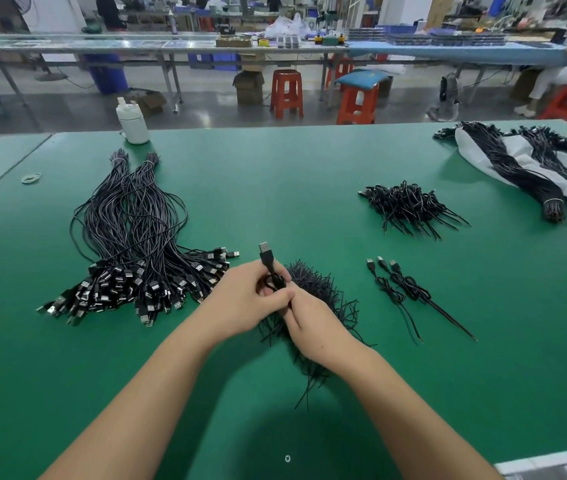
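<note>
While both hands — left hand (pixel 247 299), right hand (pixel 313 327) — pinched one coiled black USB cable (pixel 270 268), fingers clamped on it, three tied cables (pixel 396 285) lay at three o'clock.

1 cable (pixel 267 259) is held. 3 tied cables (pixel 396 285) lie in a row. 2 long bundles (pixel 129 216) lie on the left, and 2 other bundles (pixel 503 161) on 1 white bag (pixel 521 147). There are 1 heap of coiled cables (pixel 410 207), 1 heap of ties (pixel 323 289), 1 bottle (pixel 132 121), 1 small pile of rubber bands (pixel 31 178) and 4 red stools (pixel 285 93).
</note>
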### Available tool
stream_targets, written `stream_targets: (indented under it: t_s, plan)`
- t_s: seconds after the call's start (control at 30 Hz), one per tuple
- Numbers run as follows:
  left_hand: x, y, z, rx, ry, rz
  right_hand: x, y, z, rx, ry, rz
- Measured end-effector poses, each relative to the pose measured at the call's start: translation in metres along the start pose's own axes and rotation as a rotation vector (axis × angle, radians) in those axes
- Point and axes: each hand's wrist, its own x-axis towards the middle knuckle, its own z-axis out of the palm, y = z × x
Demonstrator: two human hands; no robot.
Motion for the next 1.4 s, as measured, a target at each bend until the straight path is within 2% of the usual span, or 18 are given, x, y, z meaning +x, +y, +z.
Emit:
stream_targets:
  t_s: [0.07,0.23,0.37,0.43,0.57,0.7,0.73,0.77,0.83,0.87,0.9,0.97,1.03,1.13,1.4]
  plan:
    - [0.002,0.001,0.001,0.046,0.003,0.000,-0.001,0.002,0.001,0.060,-0.021,0.005]
    - [0.009,0.002,0.004,0.134,0.028,-0.048,0.002,0.005,0.003,0.401,-0.095,0.140]
    - [0.015,0.003,0.004,0.188,-0.004,-0.098,0.003,0.005,0.005,0.278,-0.016,0.085]
    - [0.018,0.003,0.002,0.142,-0.008,-0.137,0.005,0.005,0.004,0.204,0.026,0.058]
    - [0.021,-0.007,0.005,-0.248,-0.082,-0.184,0.003,0.004,0.003,0.356,0.042,0.143]
    - [0.019,-0.031,0.009,-0.896,-0.186,-0.326,0.003,0.011,0.004,0.317,0.133,0.169]
    - [0.019,-0.042,0.010,-0.876,-0.153,-0.382,0.002,0.014,0.003,0.318,0.143,0.203]
    - [0.020,-0.053,0.013,-0.678,-0.096,-0.416,0.001,0.017,0.003,0.334,0.150,0.243]
    - [0.017,-0.077,0.025,-0.032,0.009,-0.404,-0.003,0.022,0.004,0.381,0.157,0.326]
    - [0.013,-0.085,0.031,0.170,0.008,-0.383,-0.004,0.024,0.004,0.395,0.165,0.355]
    - [0.009,-0.091,0.038,0.271,-0.022,-0.370,-0.004,0.025,0.005,0.399,0.173,0.370]
    - [0.001,-0.100,0.053,0.382,-0.082,-0.361,-0.004,0.026,0.007,0.375,0.171,0.370]
    - [-0.003,-0.105,0.063,0.457,-0.060,-0.348,-0.004,0.025,0.011,0.337,0.154,0.355]
    - [-0.004,-0.104,0.069,0.454,0.031,-0.337,-0.006,0.024,0.015,0.284,0.138,0.328]
    - [-0.004,-0.098,0.059,0.473,-0.007,-0.325,-0.008,0.024,0.016,0.255,0.065,0.301]
